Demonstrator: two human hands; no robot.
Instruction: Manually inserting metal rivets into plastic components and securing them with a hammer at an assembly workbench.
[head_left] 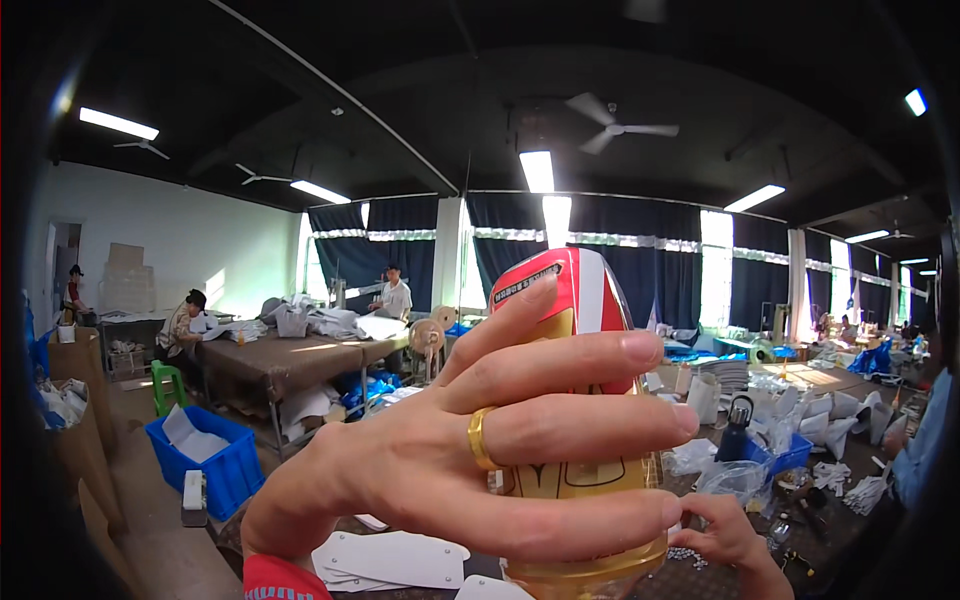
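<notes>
My left hand (520, 430) and the red-and-yellow container (592, 300) obstruct the centre. Open air lies above the container. Beyond my right hand (722, 535), the dark flask (734, 435) and blue crate (793, 456) restrict passage.

We've got one line of small pale print on a dark, tilted strip (512, 288) near the bottle's (592, 290) top. Pale-blue lettering on the red left sleeve (282, 578); frame edge cuts it, we can't read it.
</notes>
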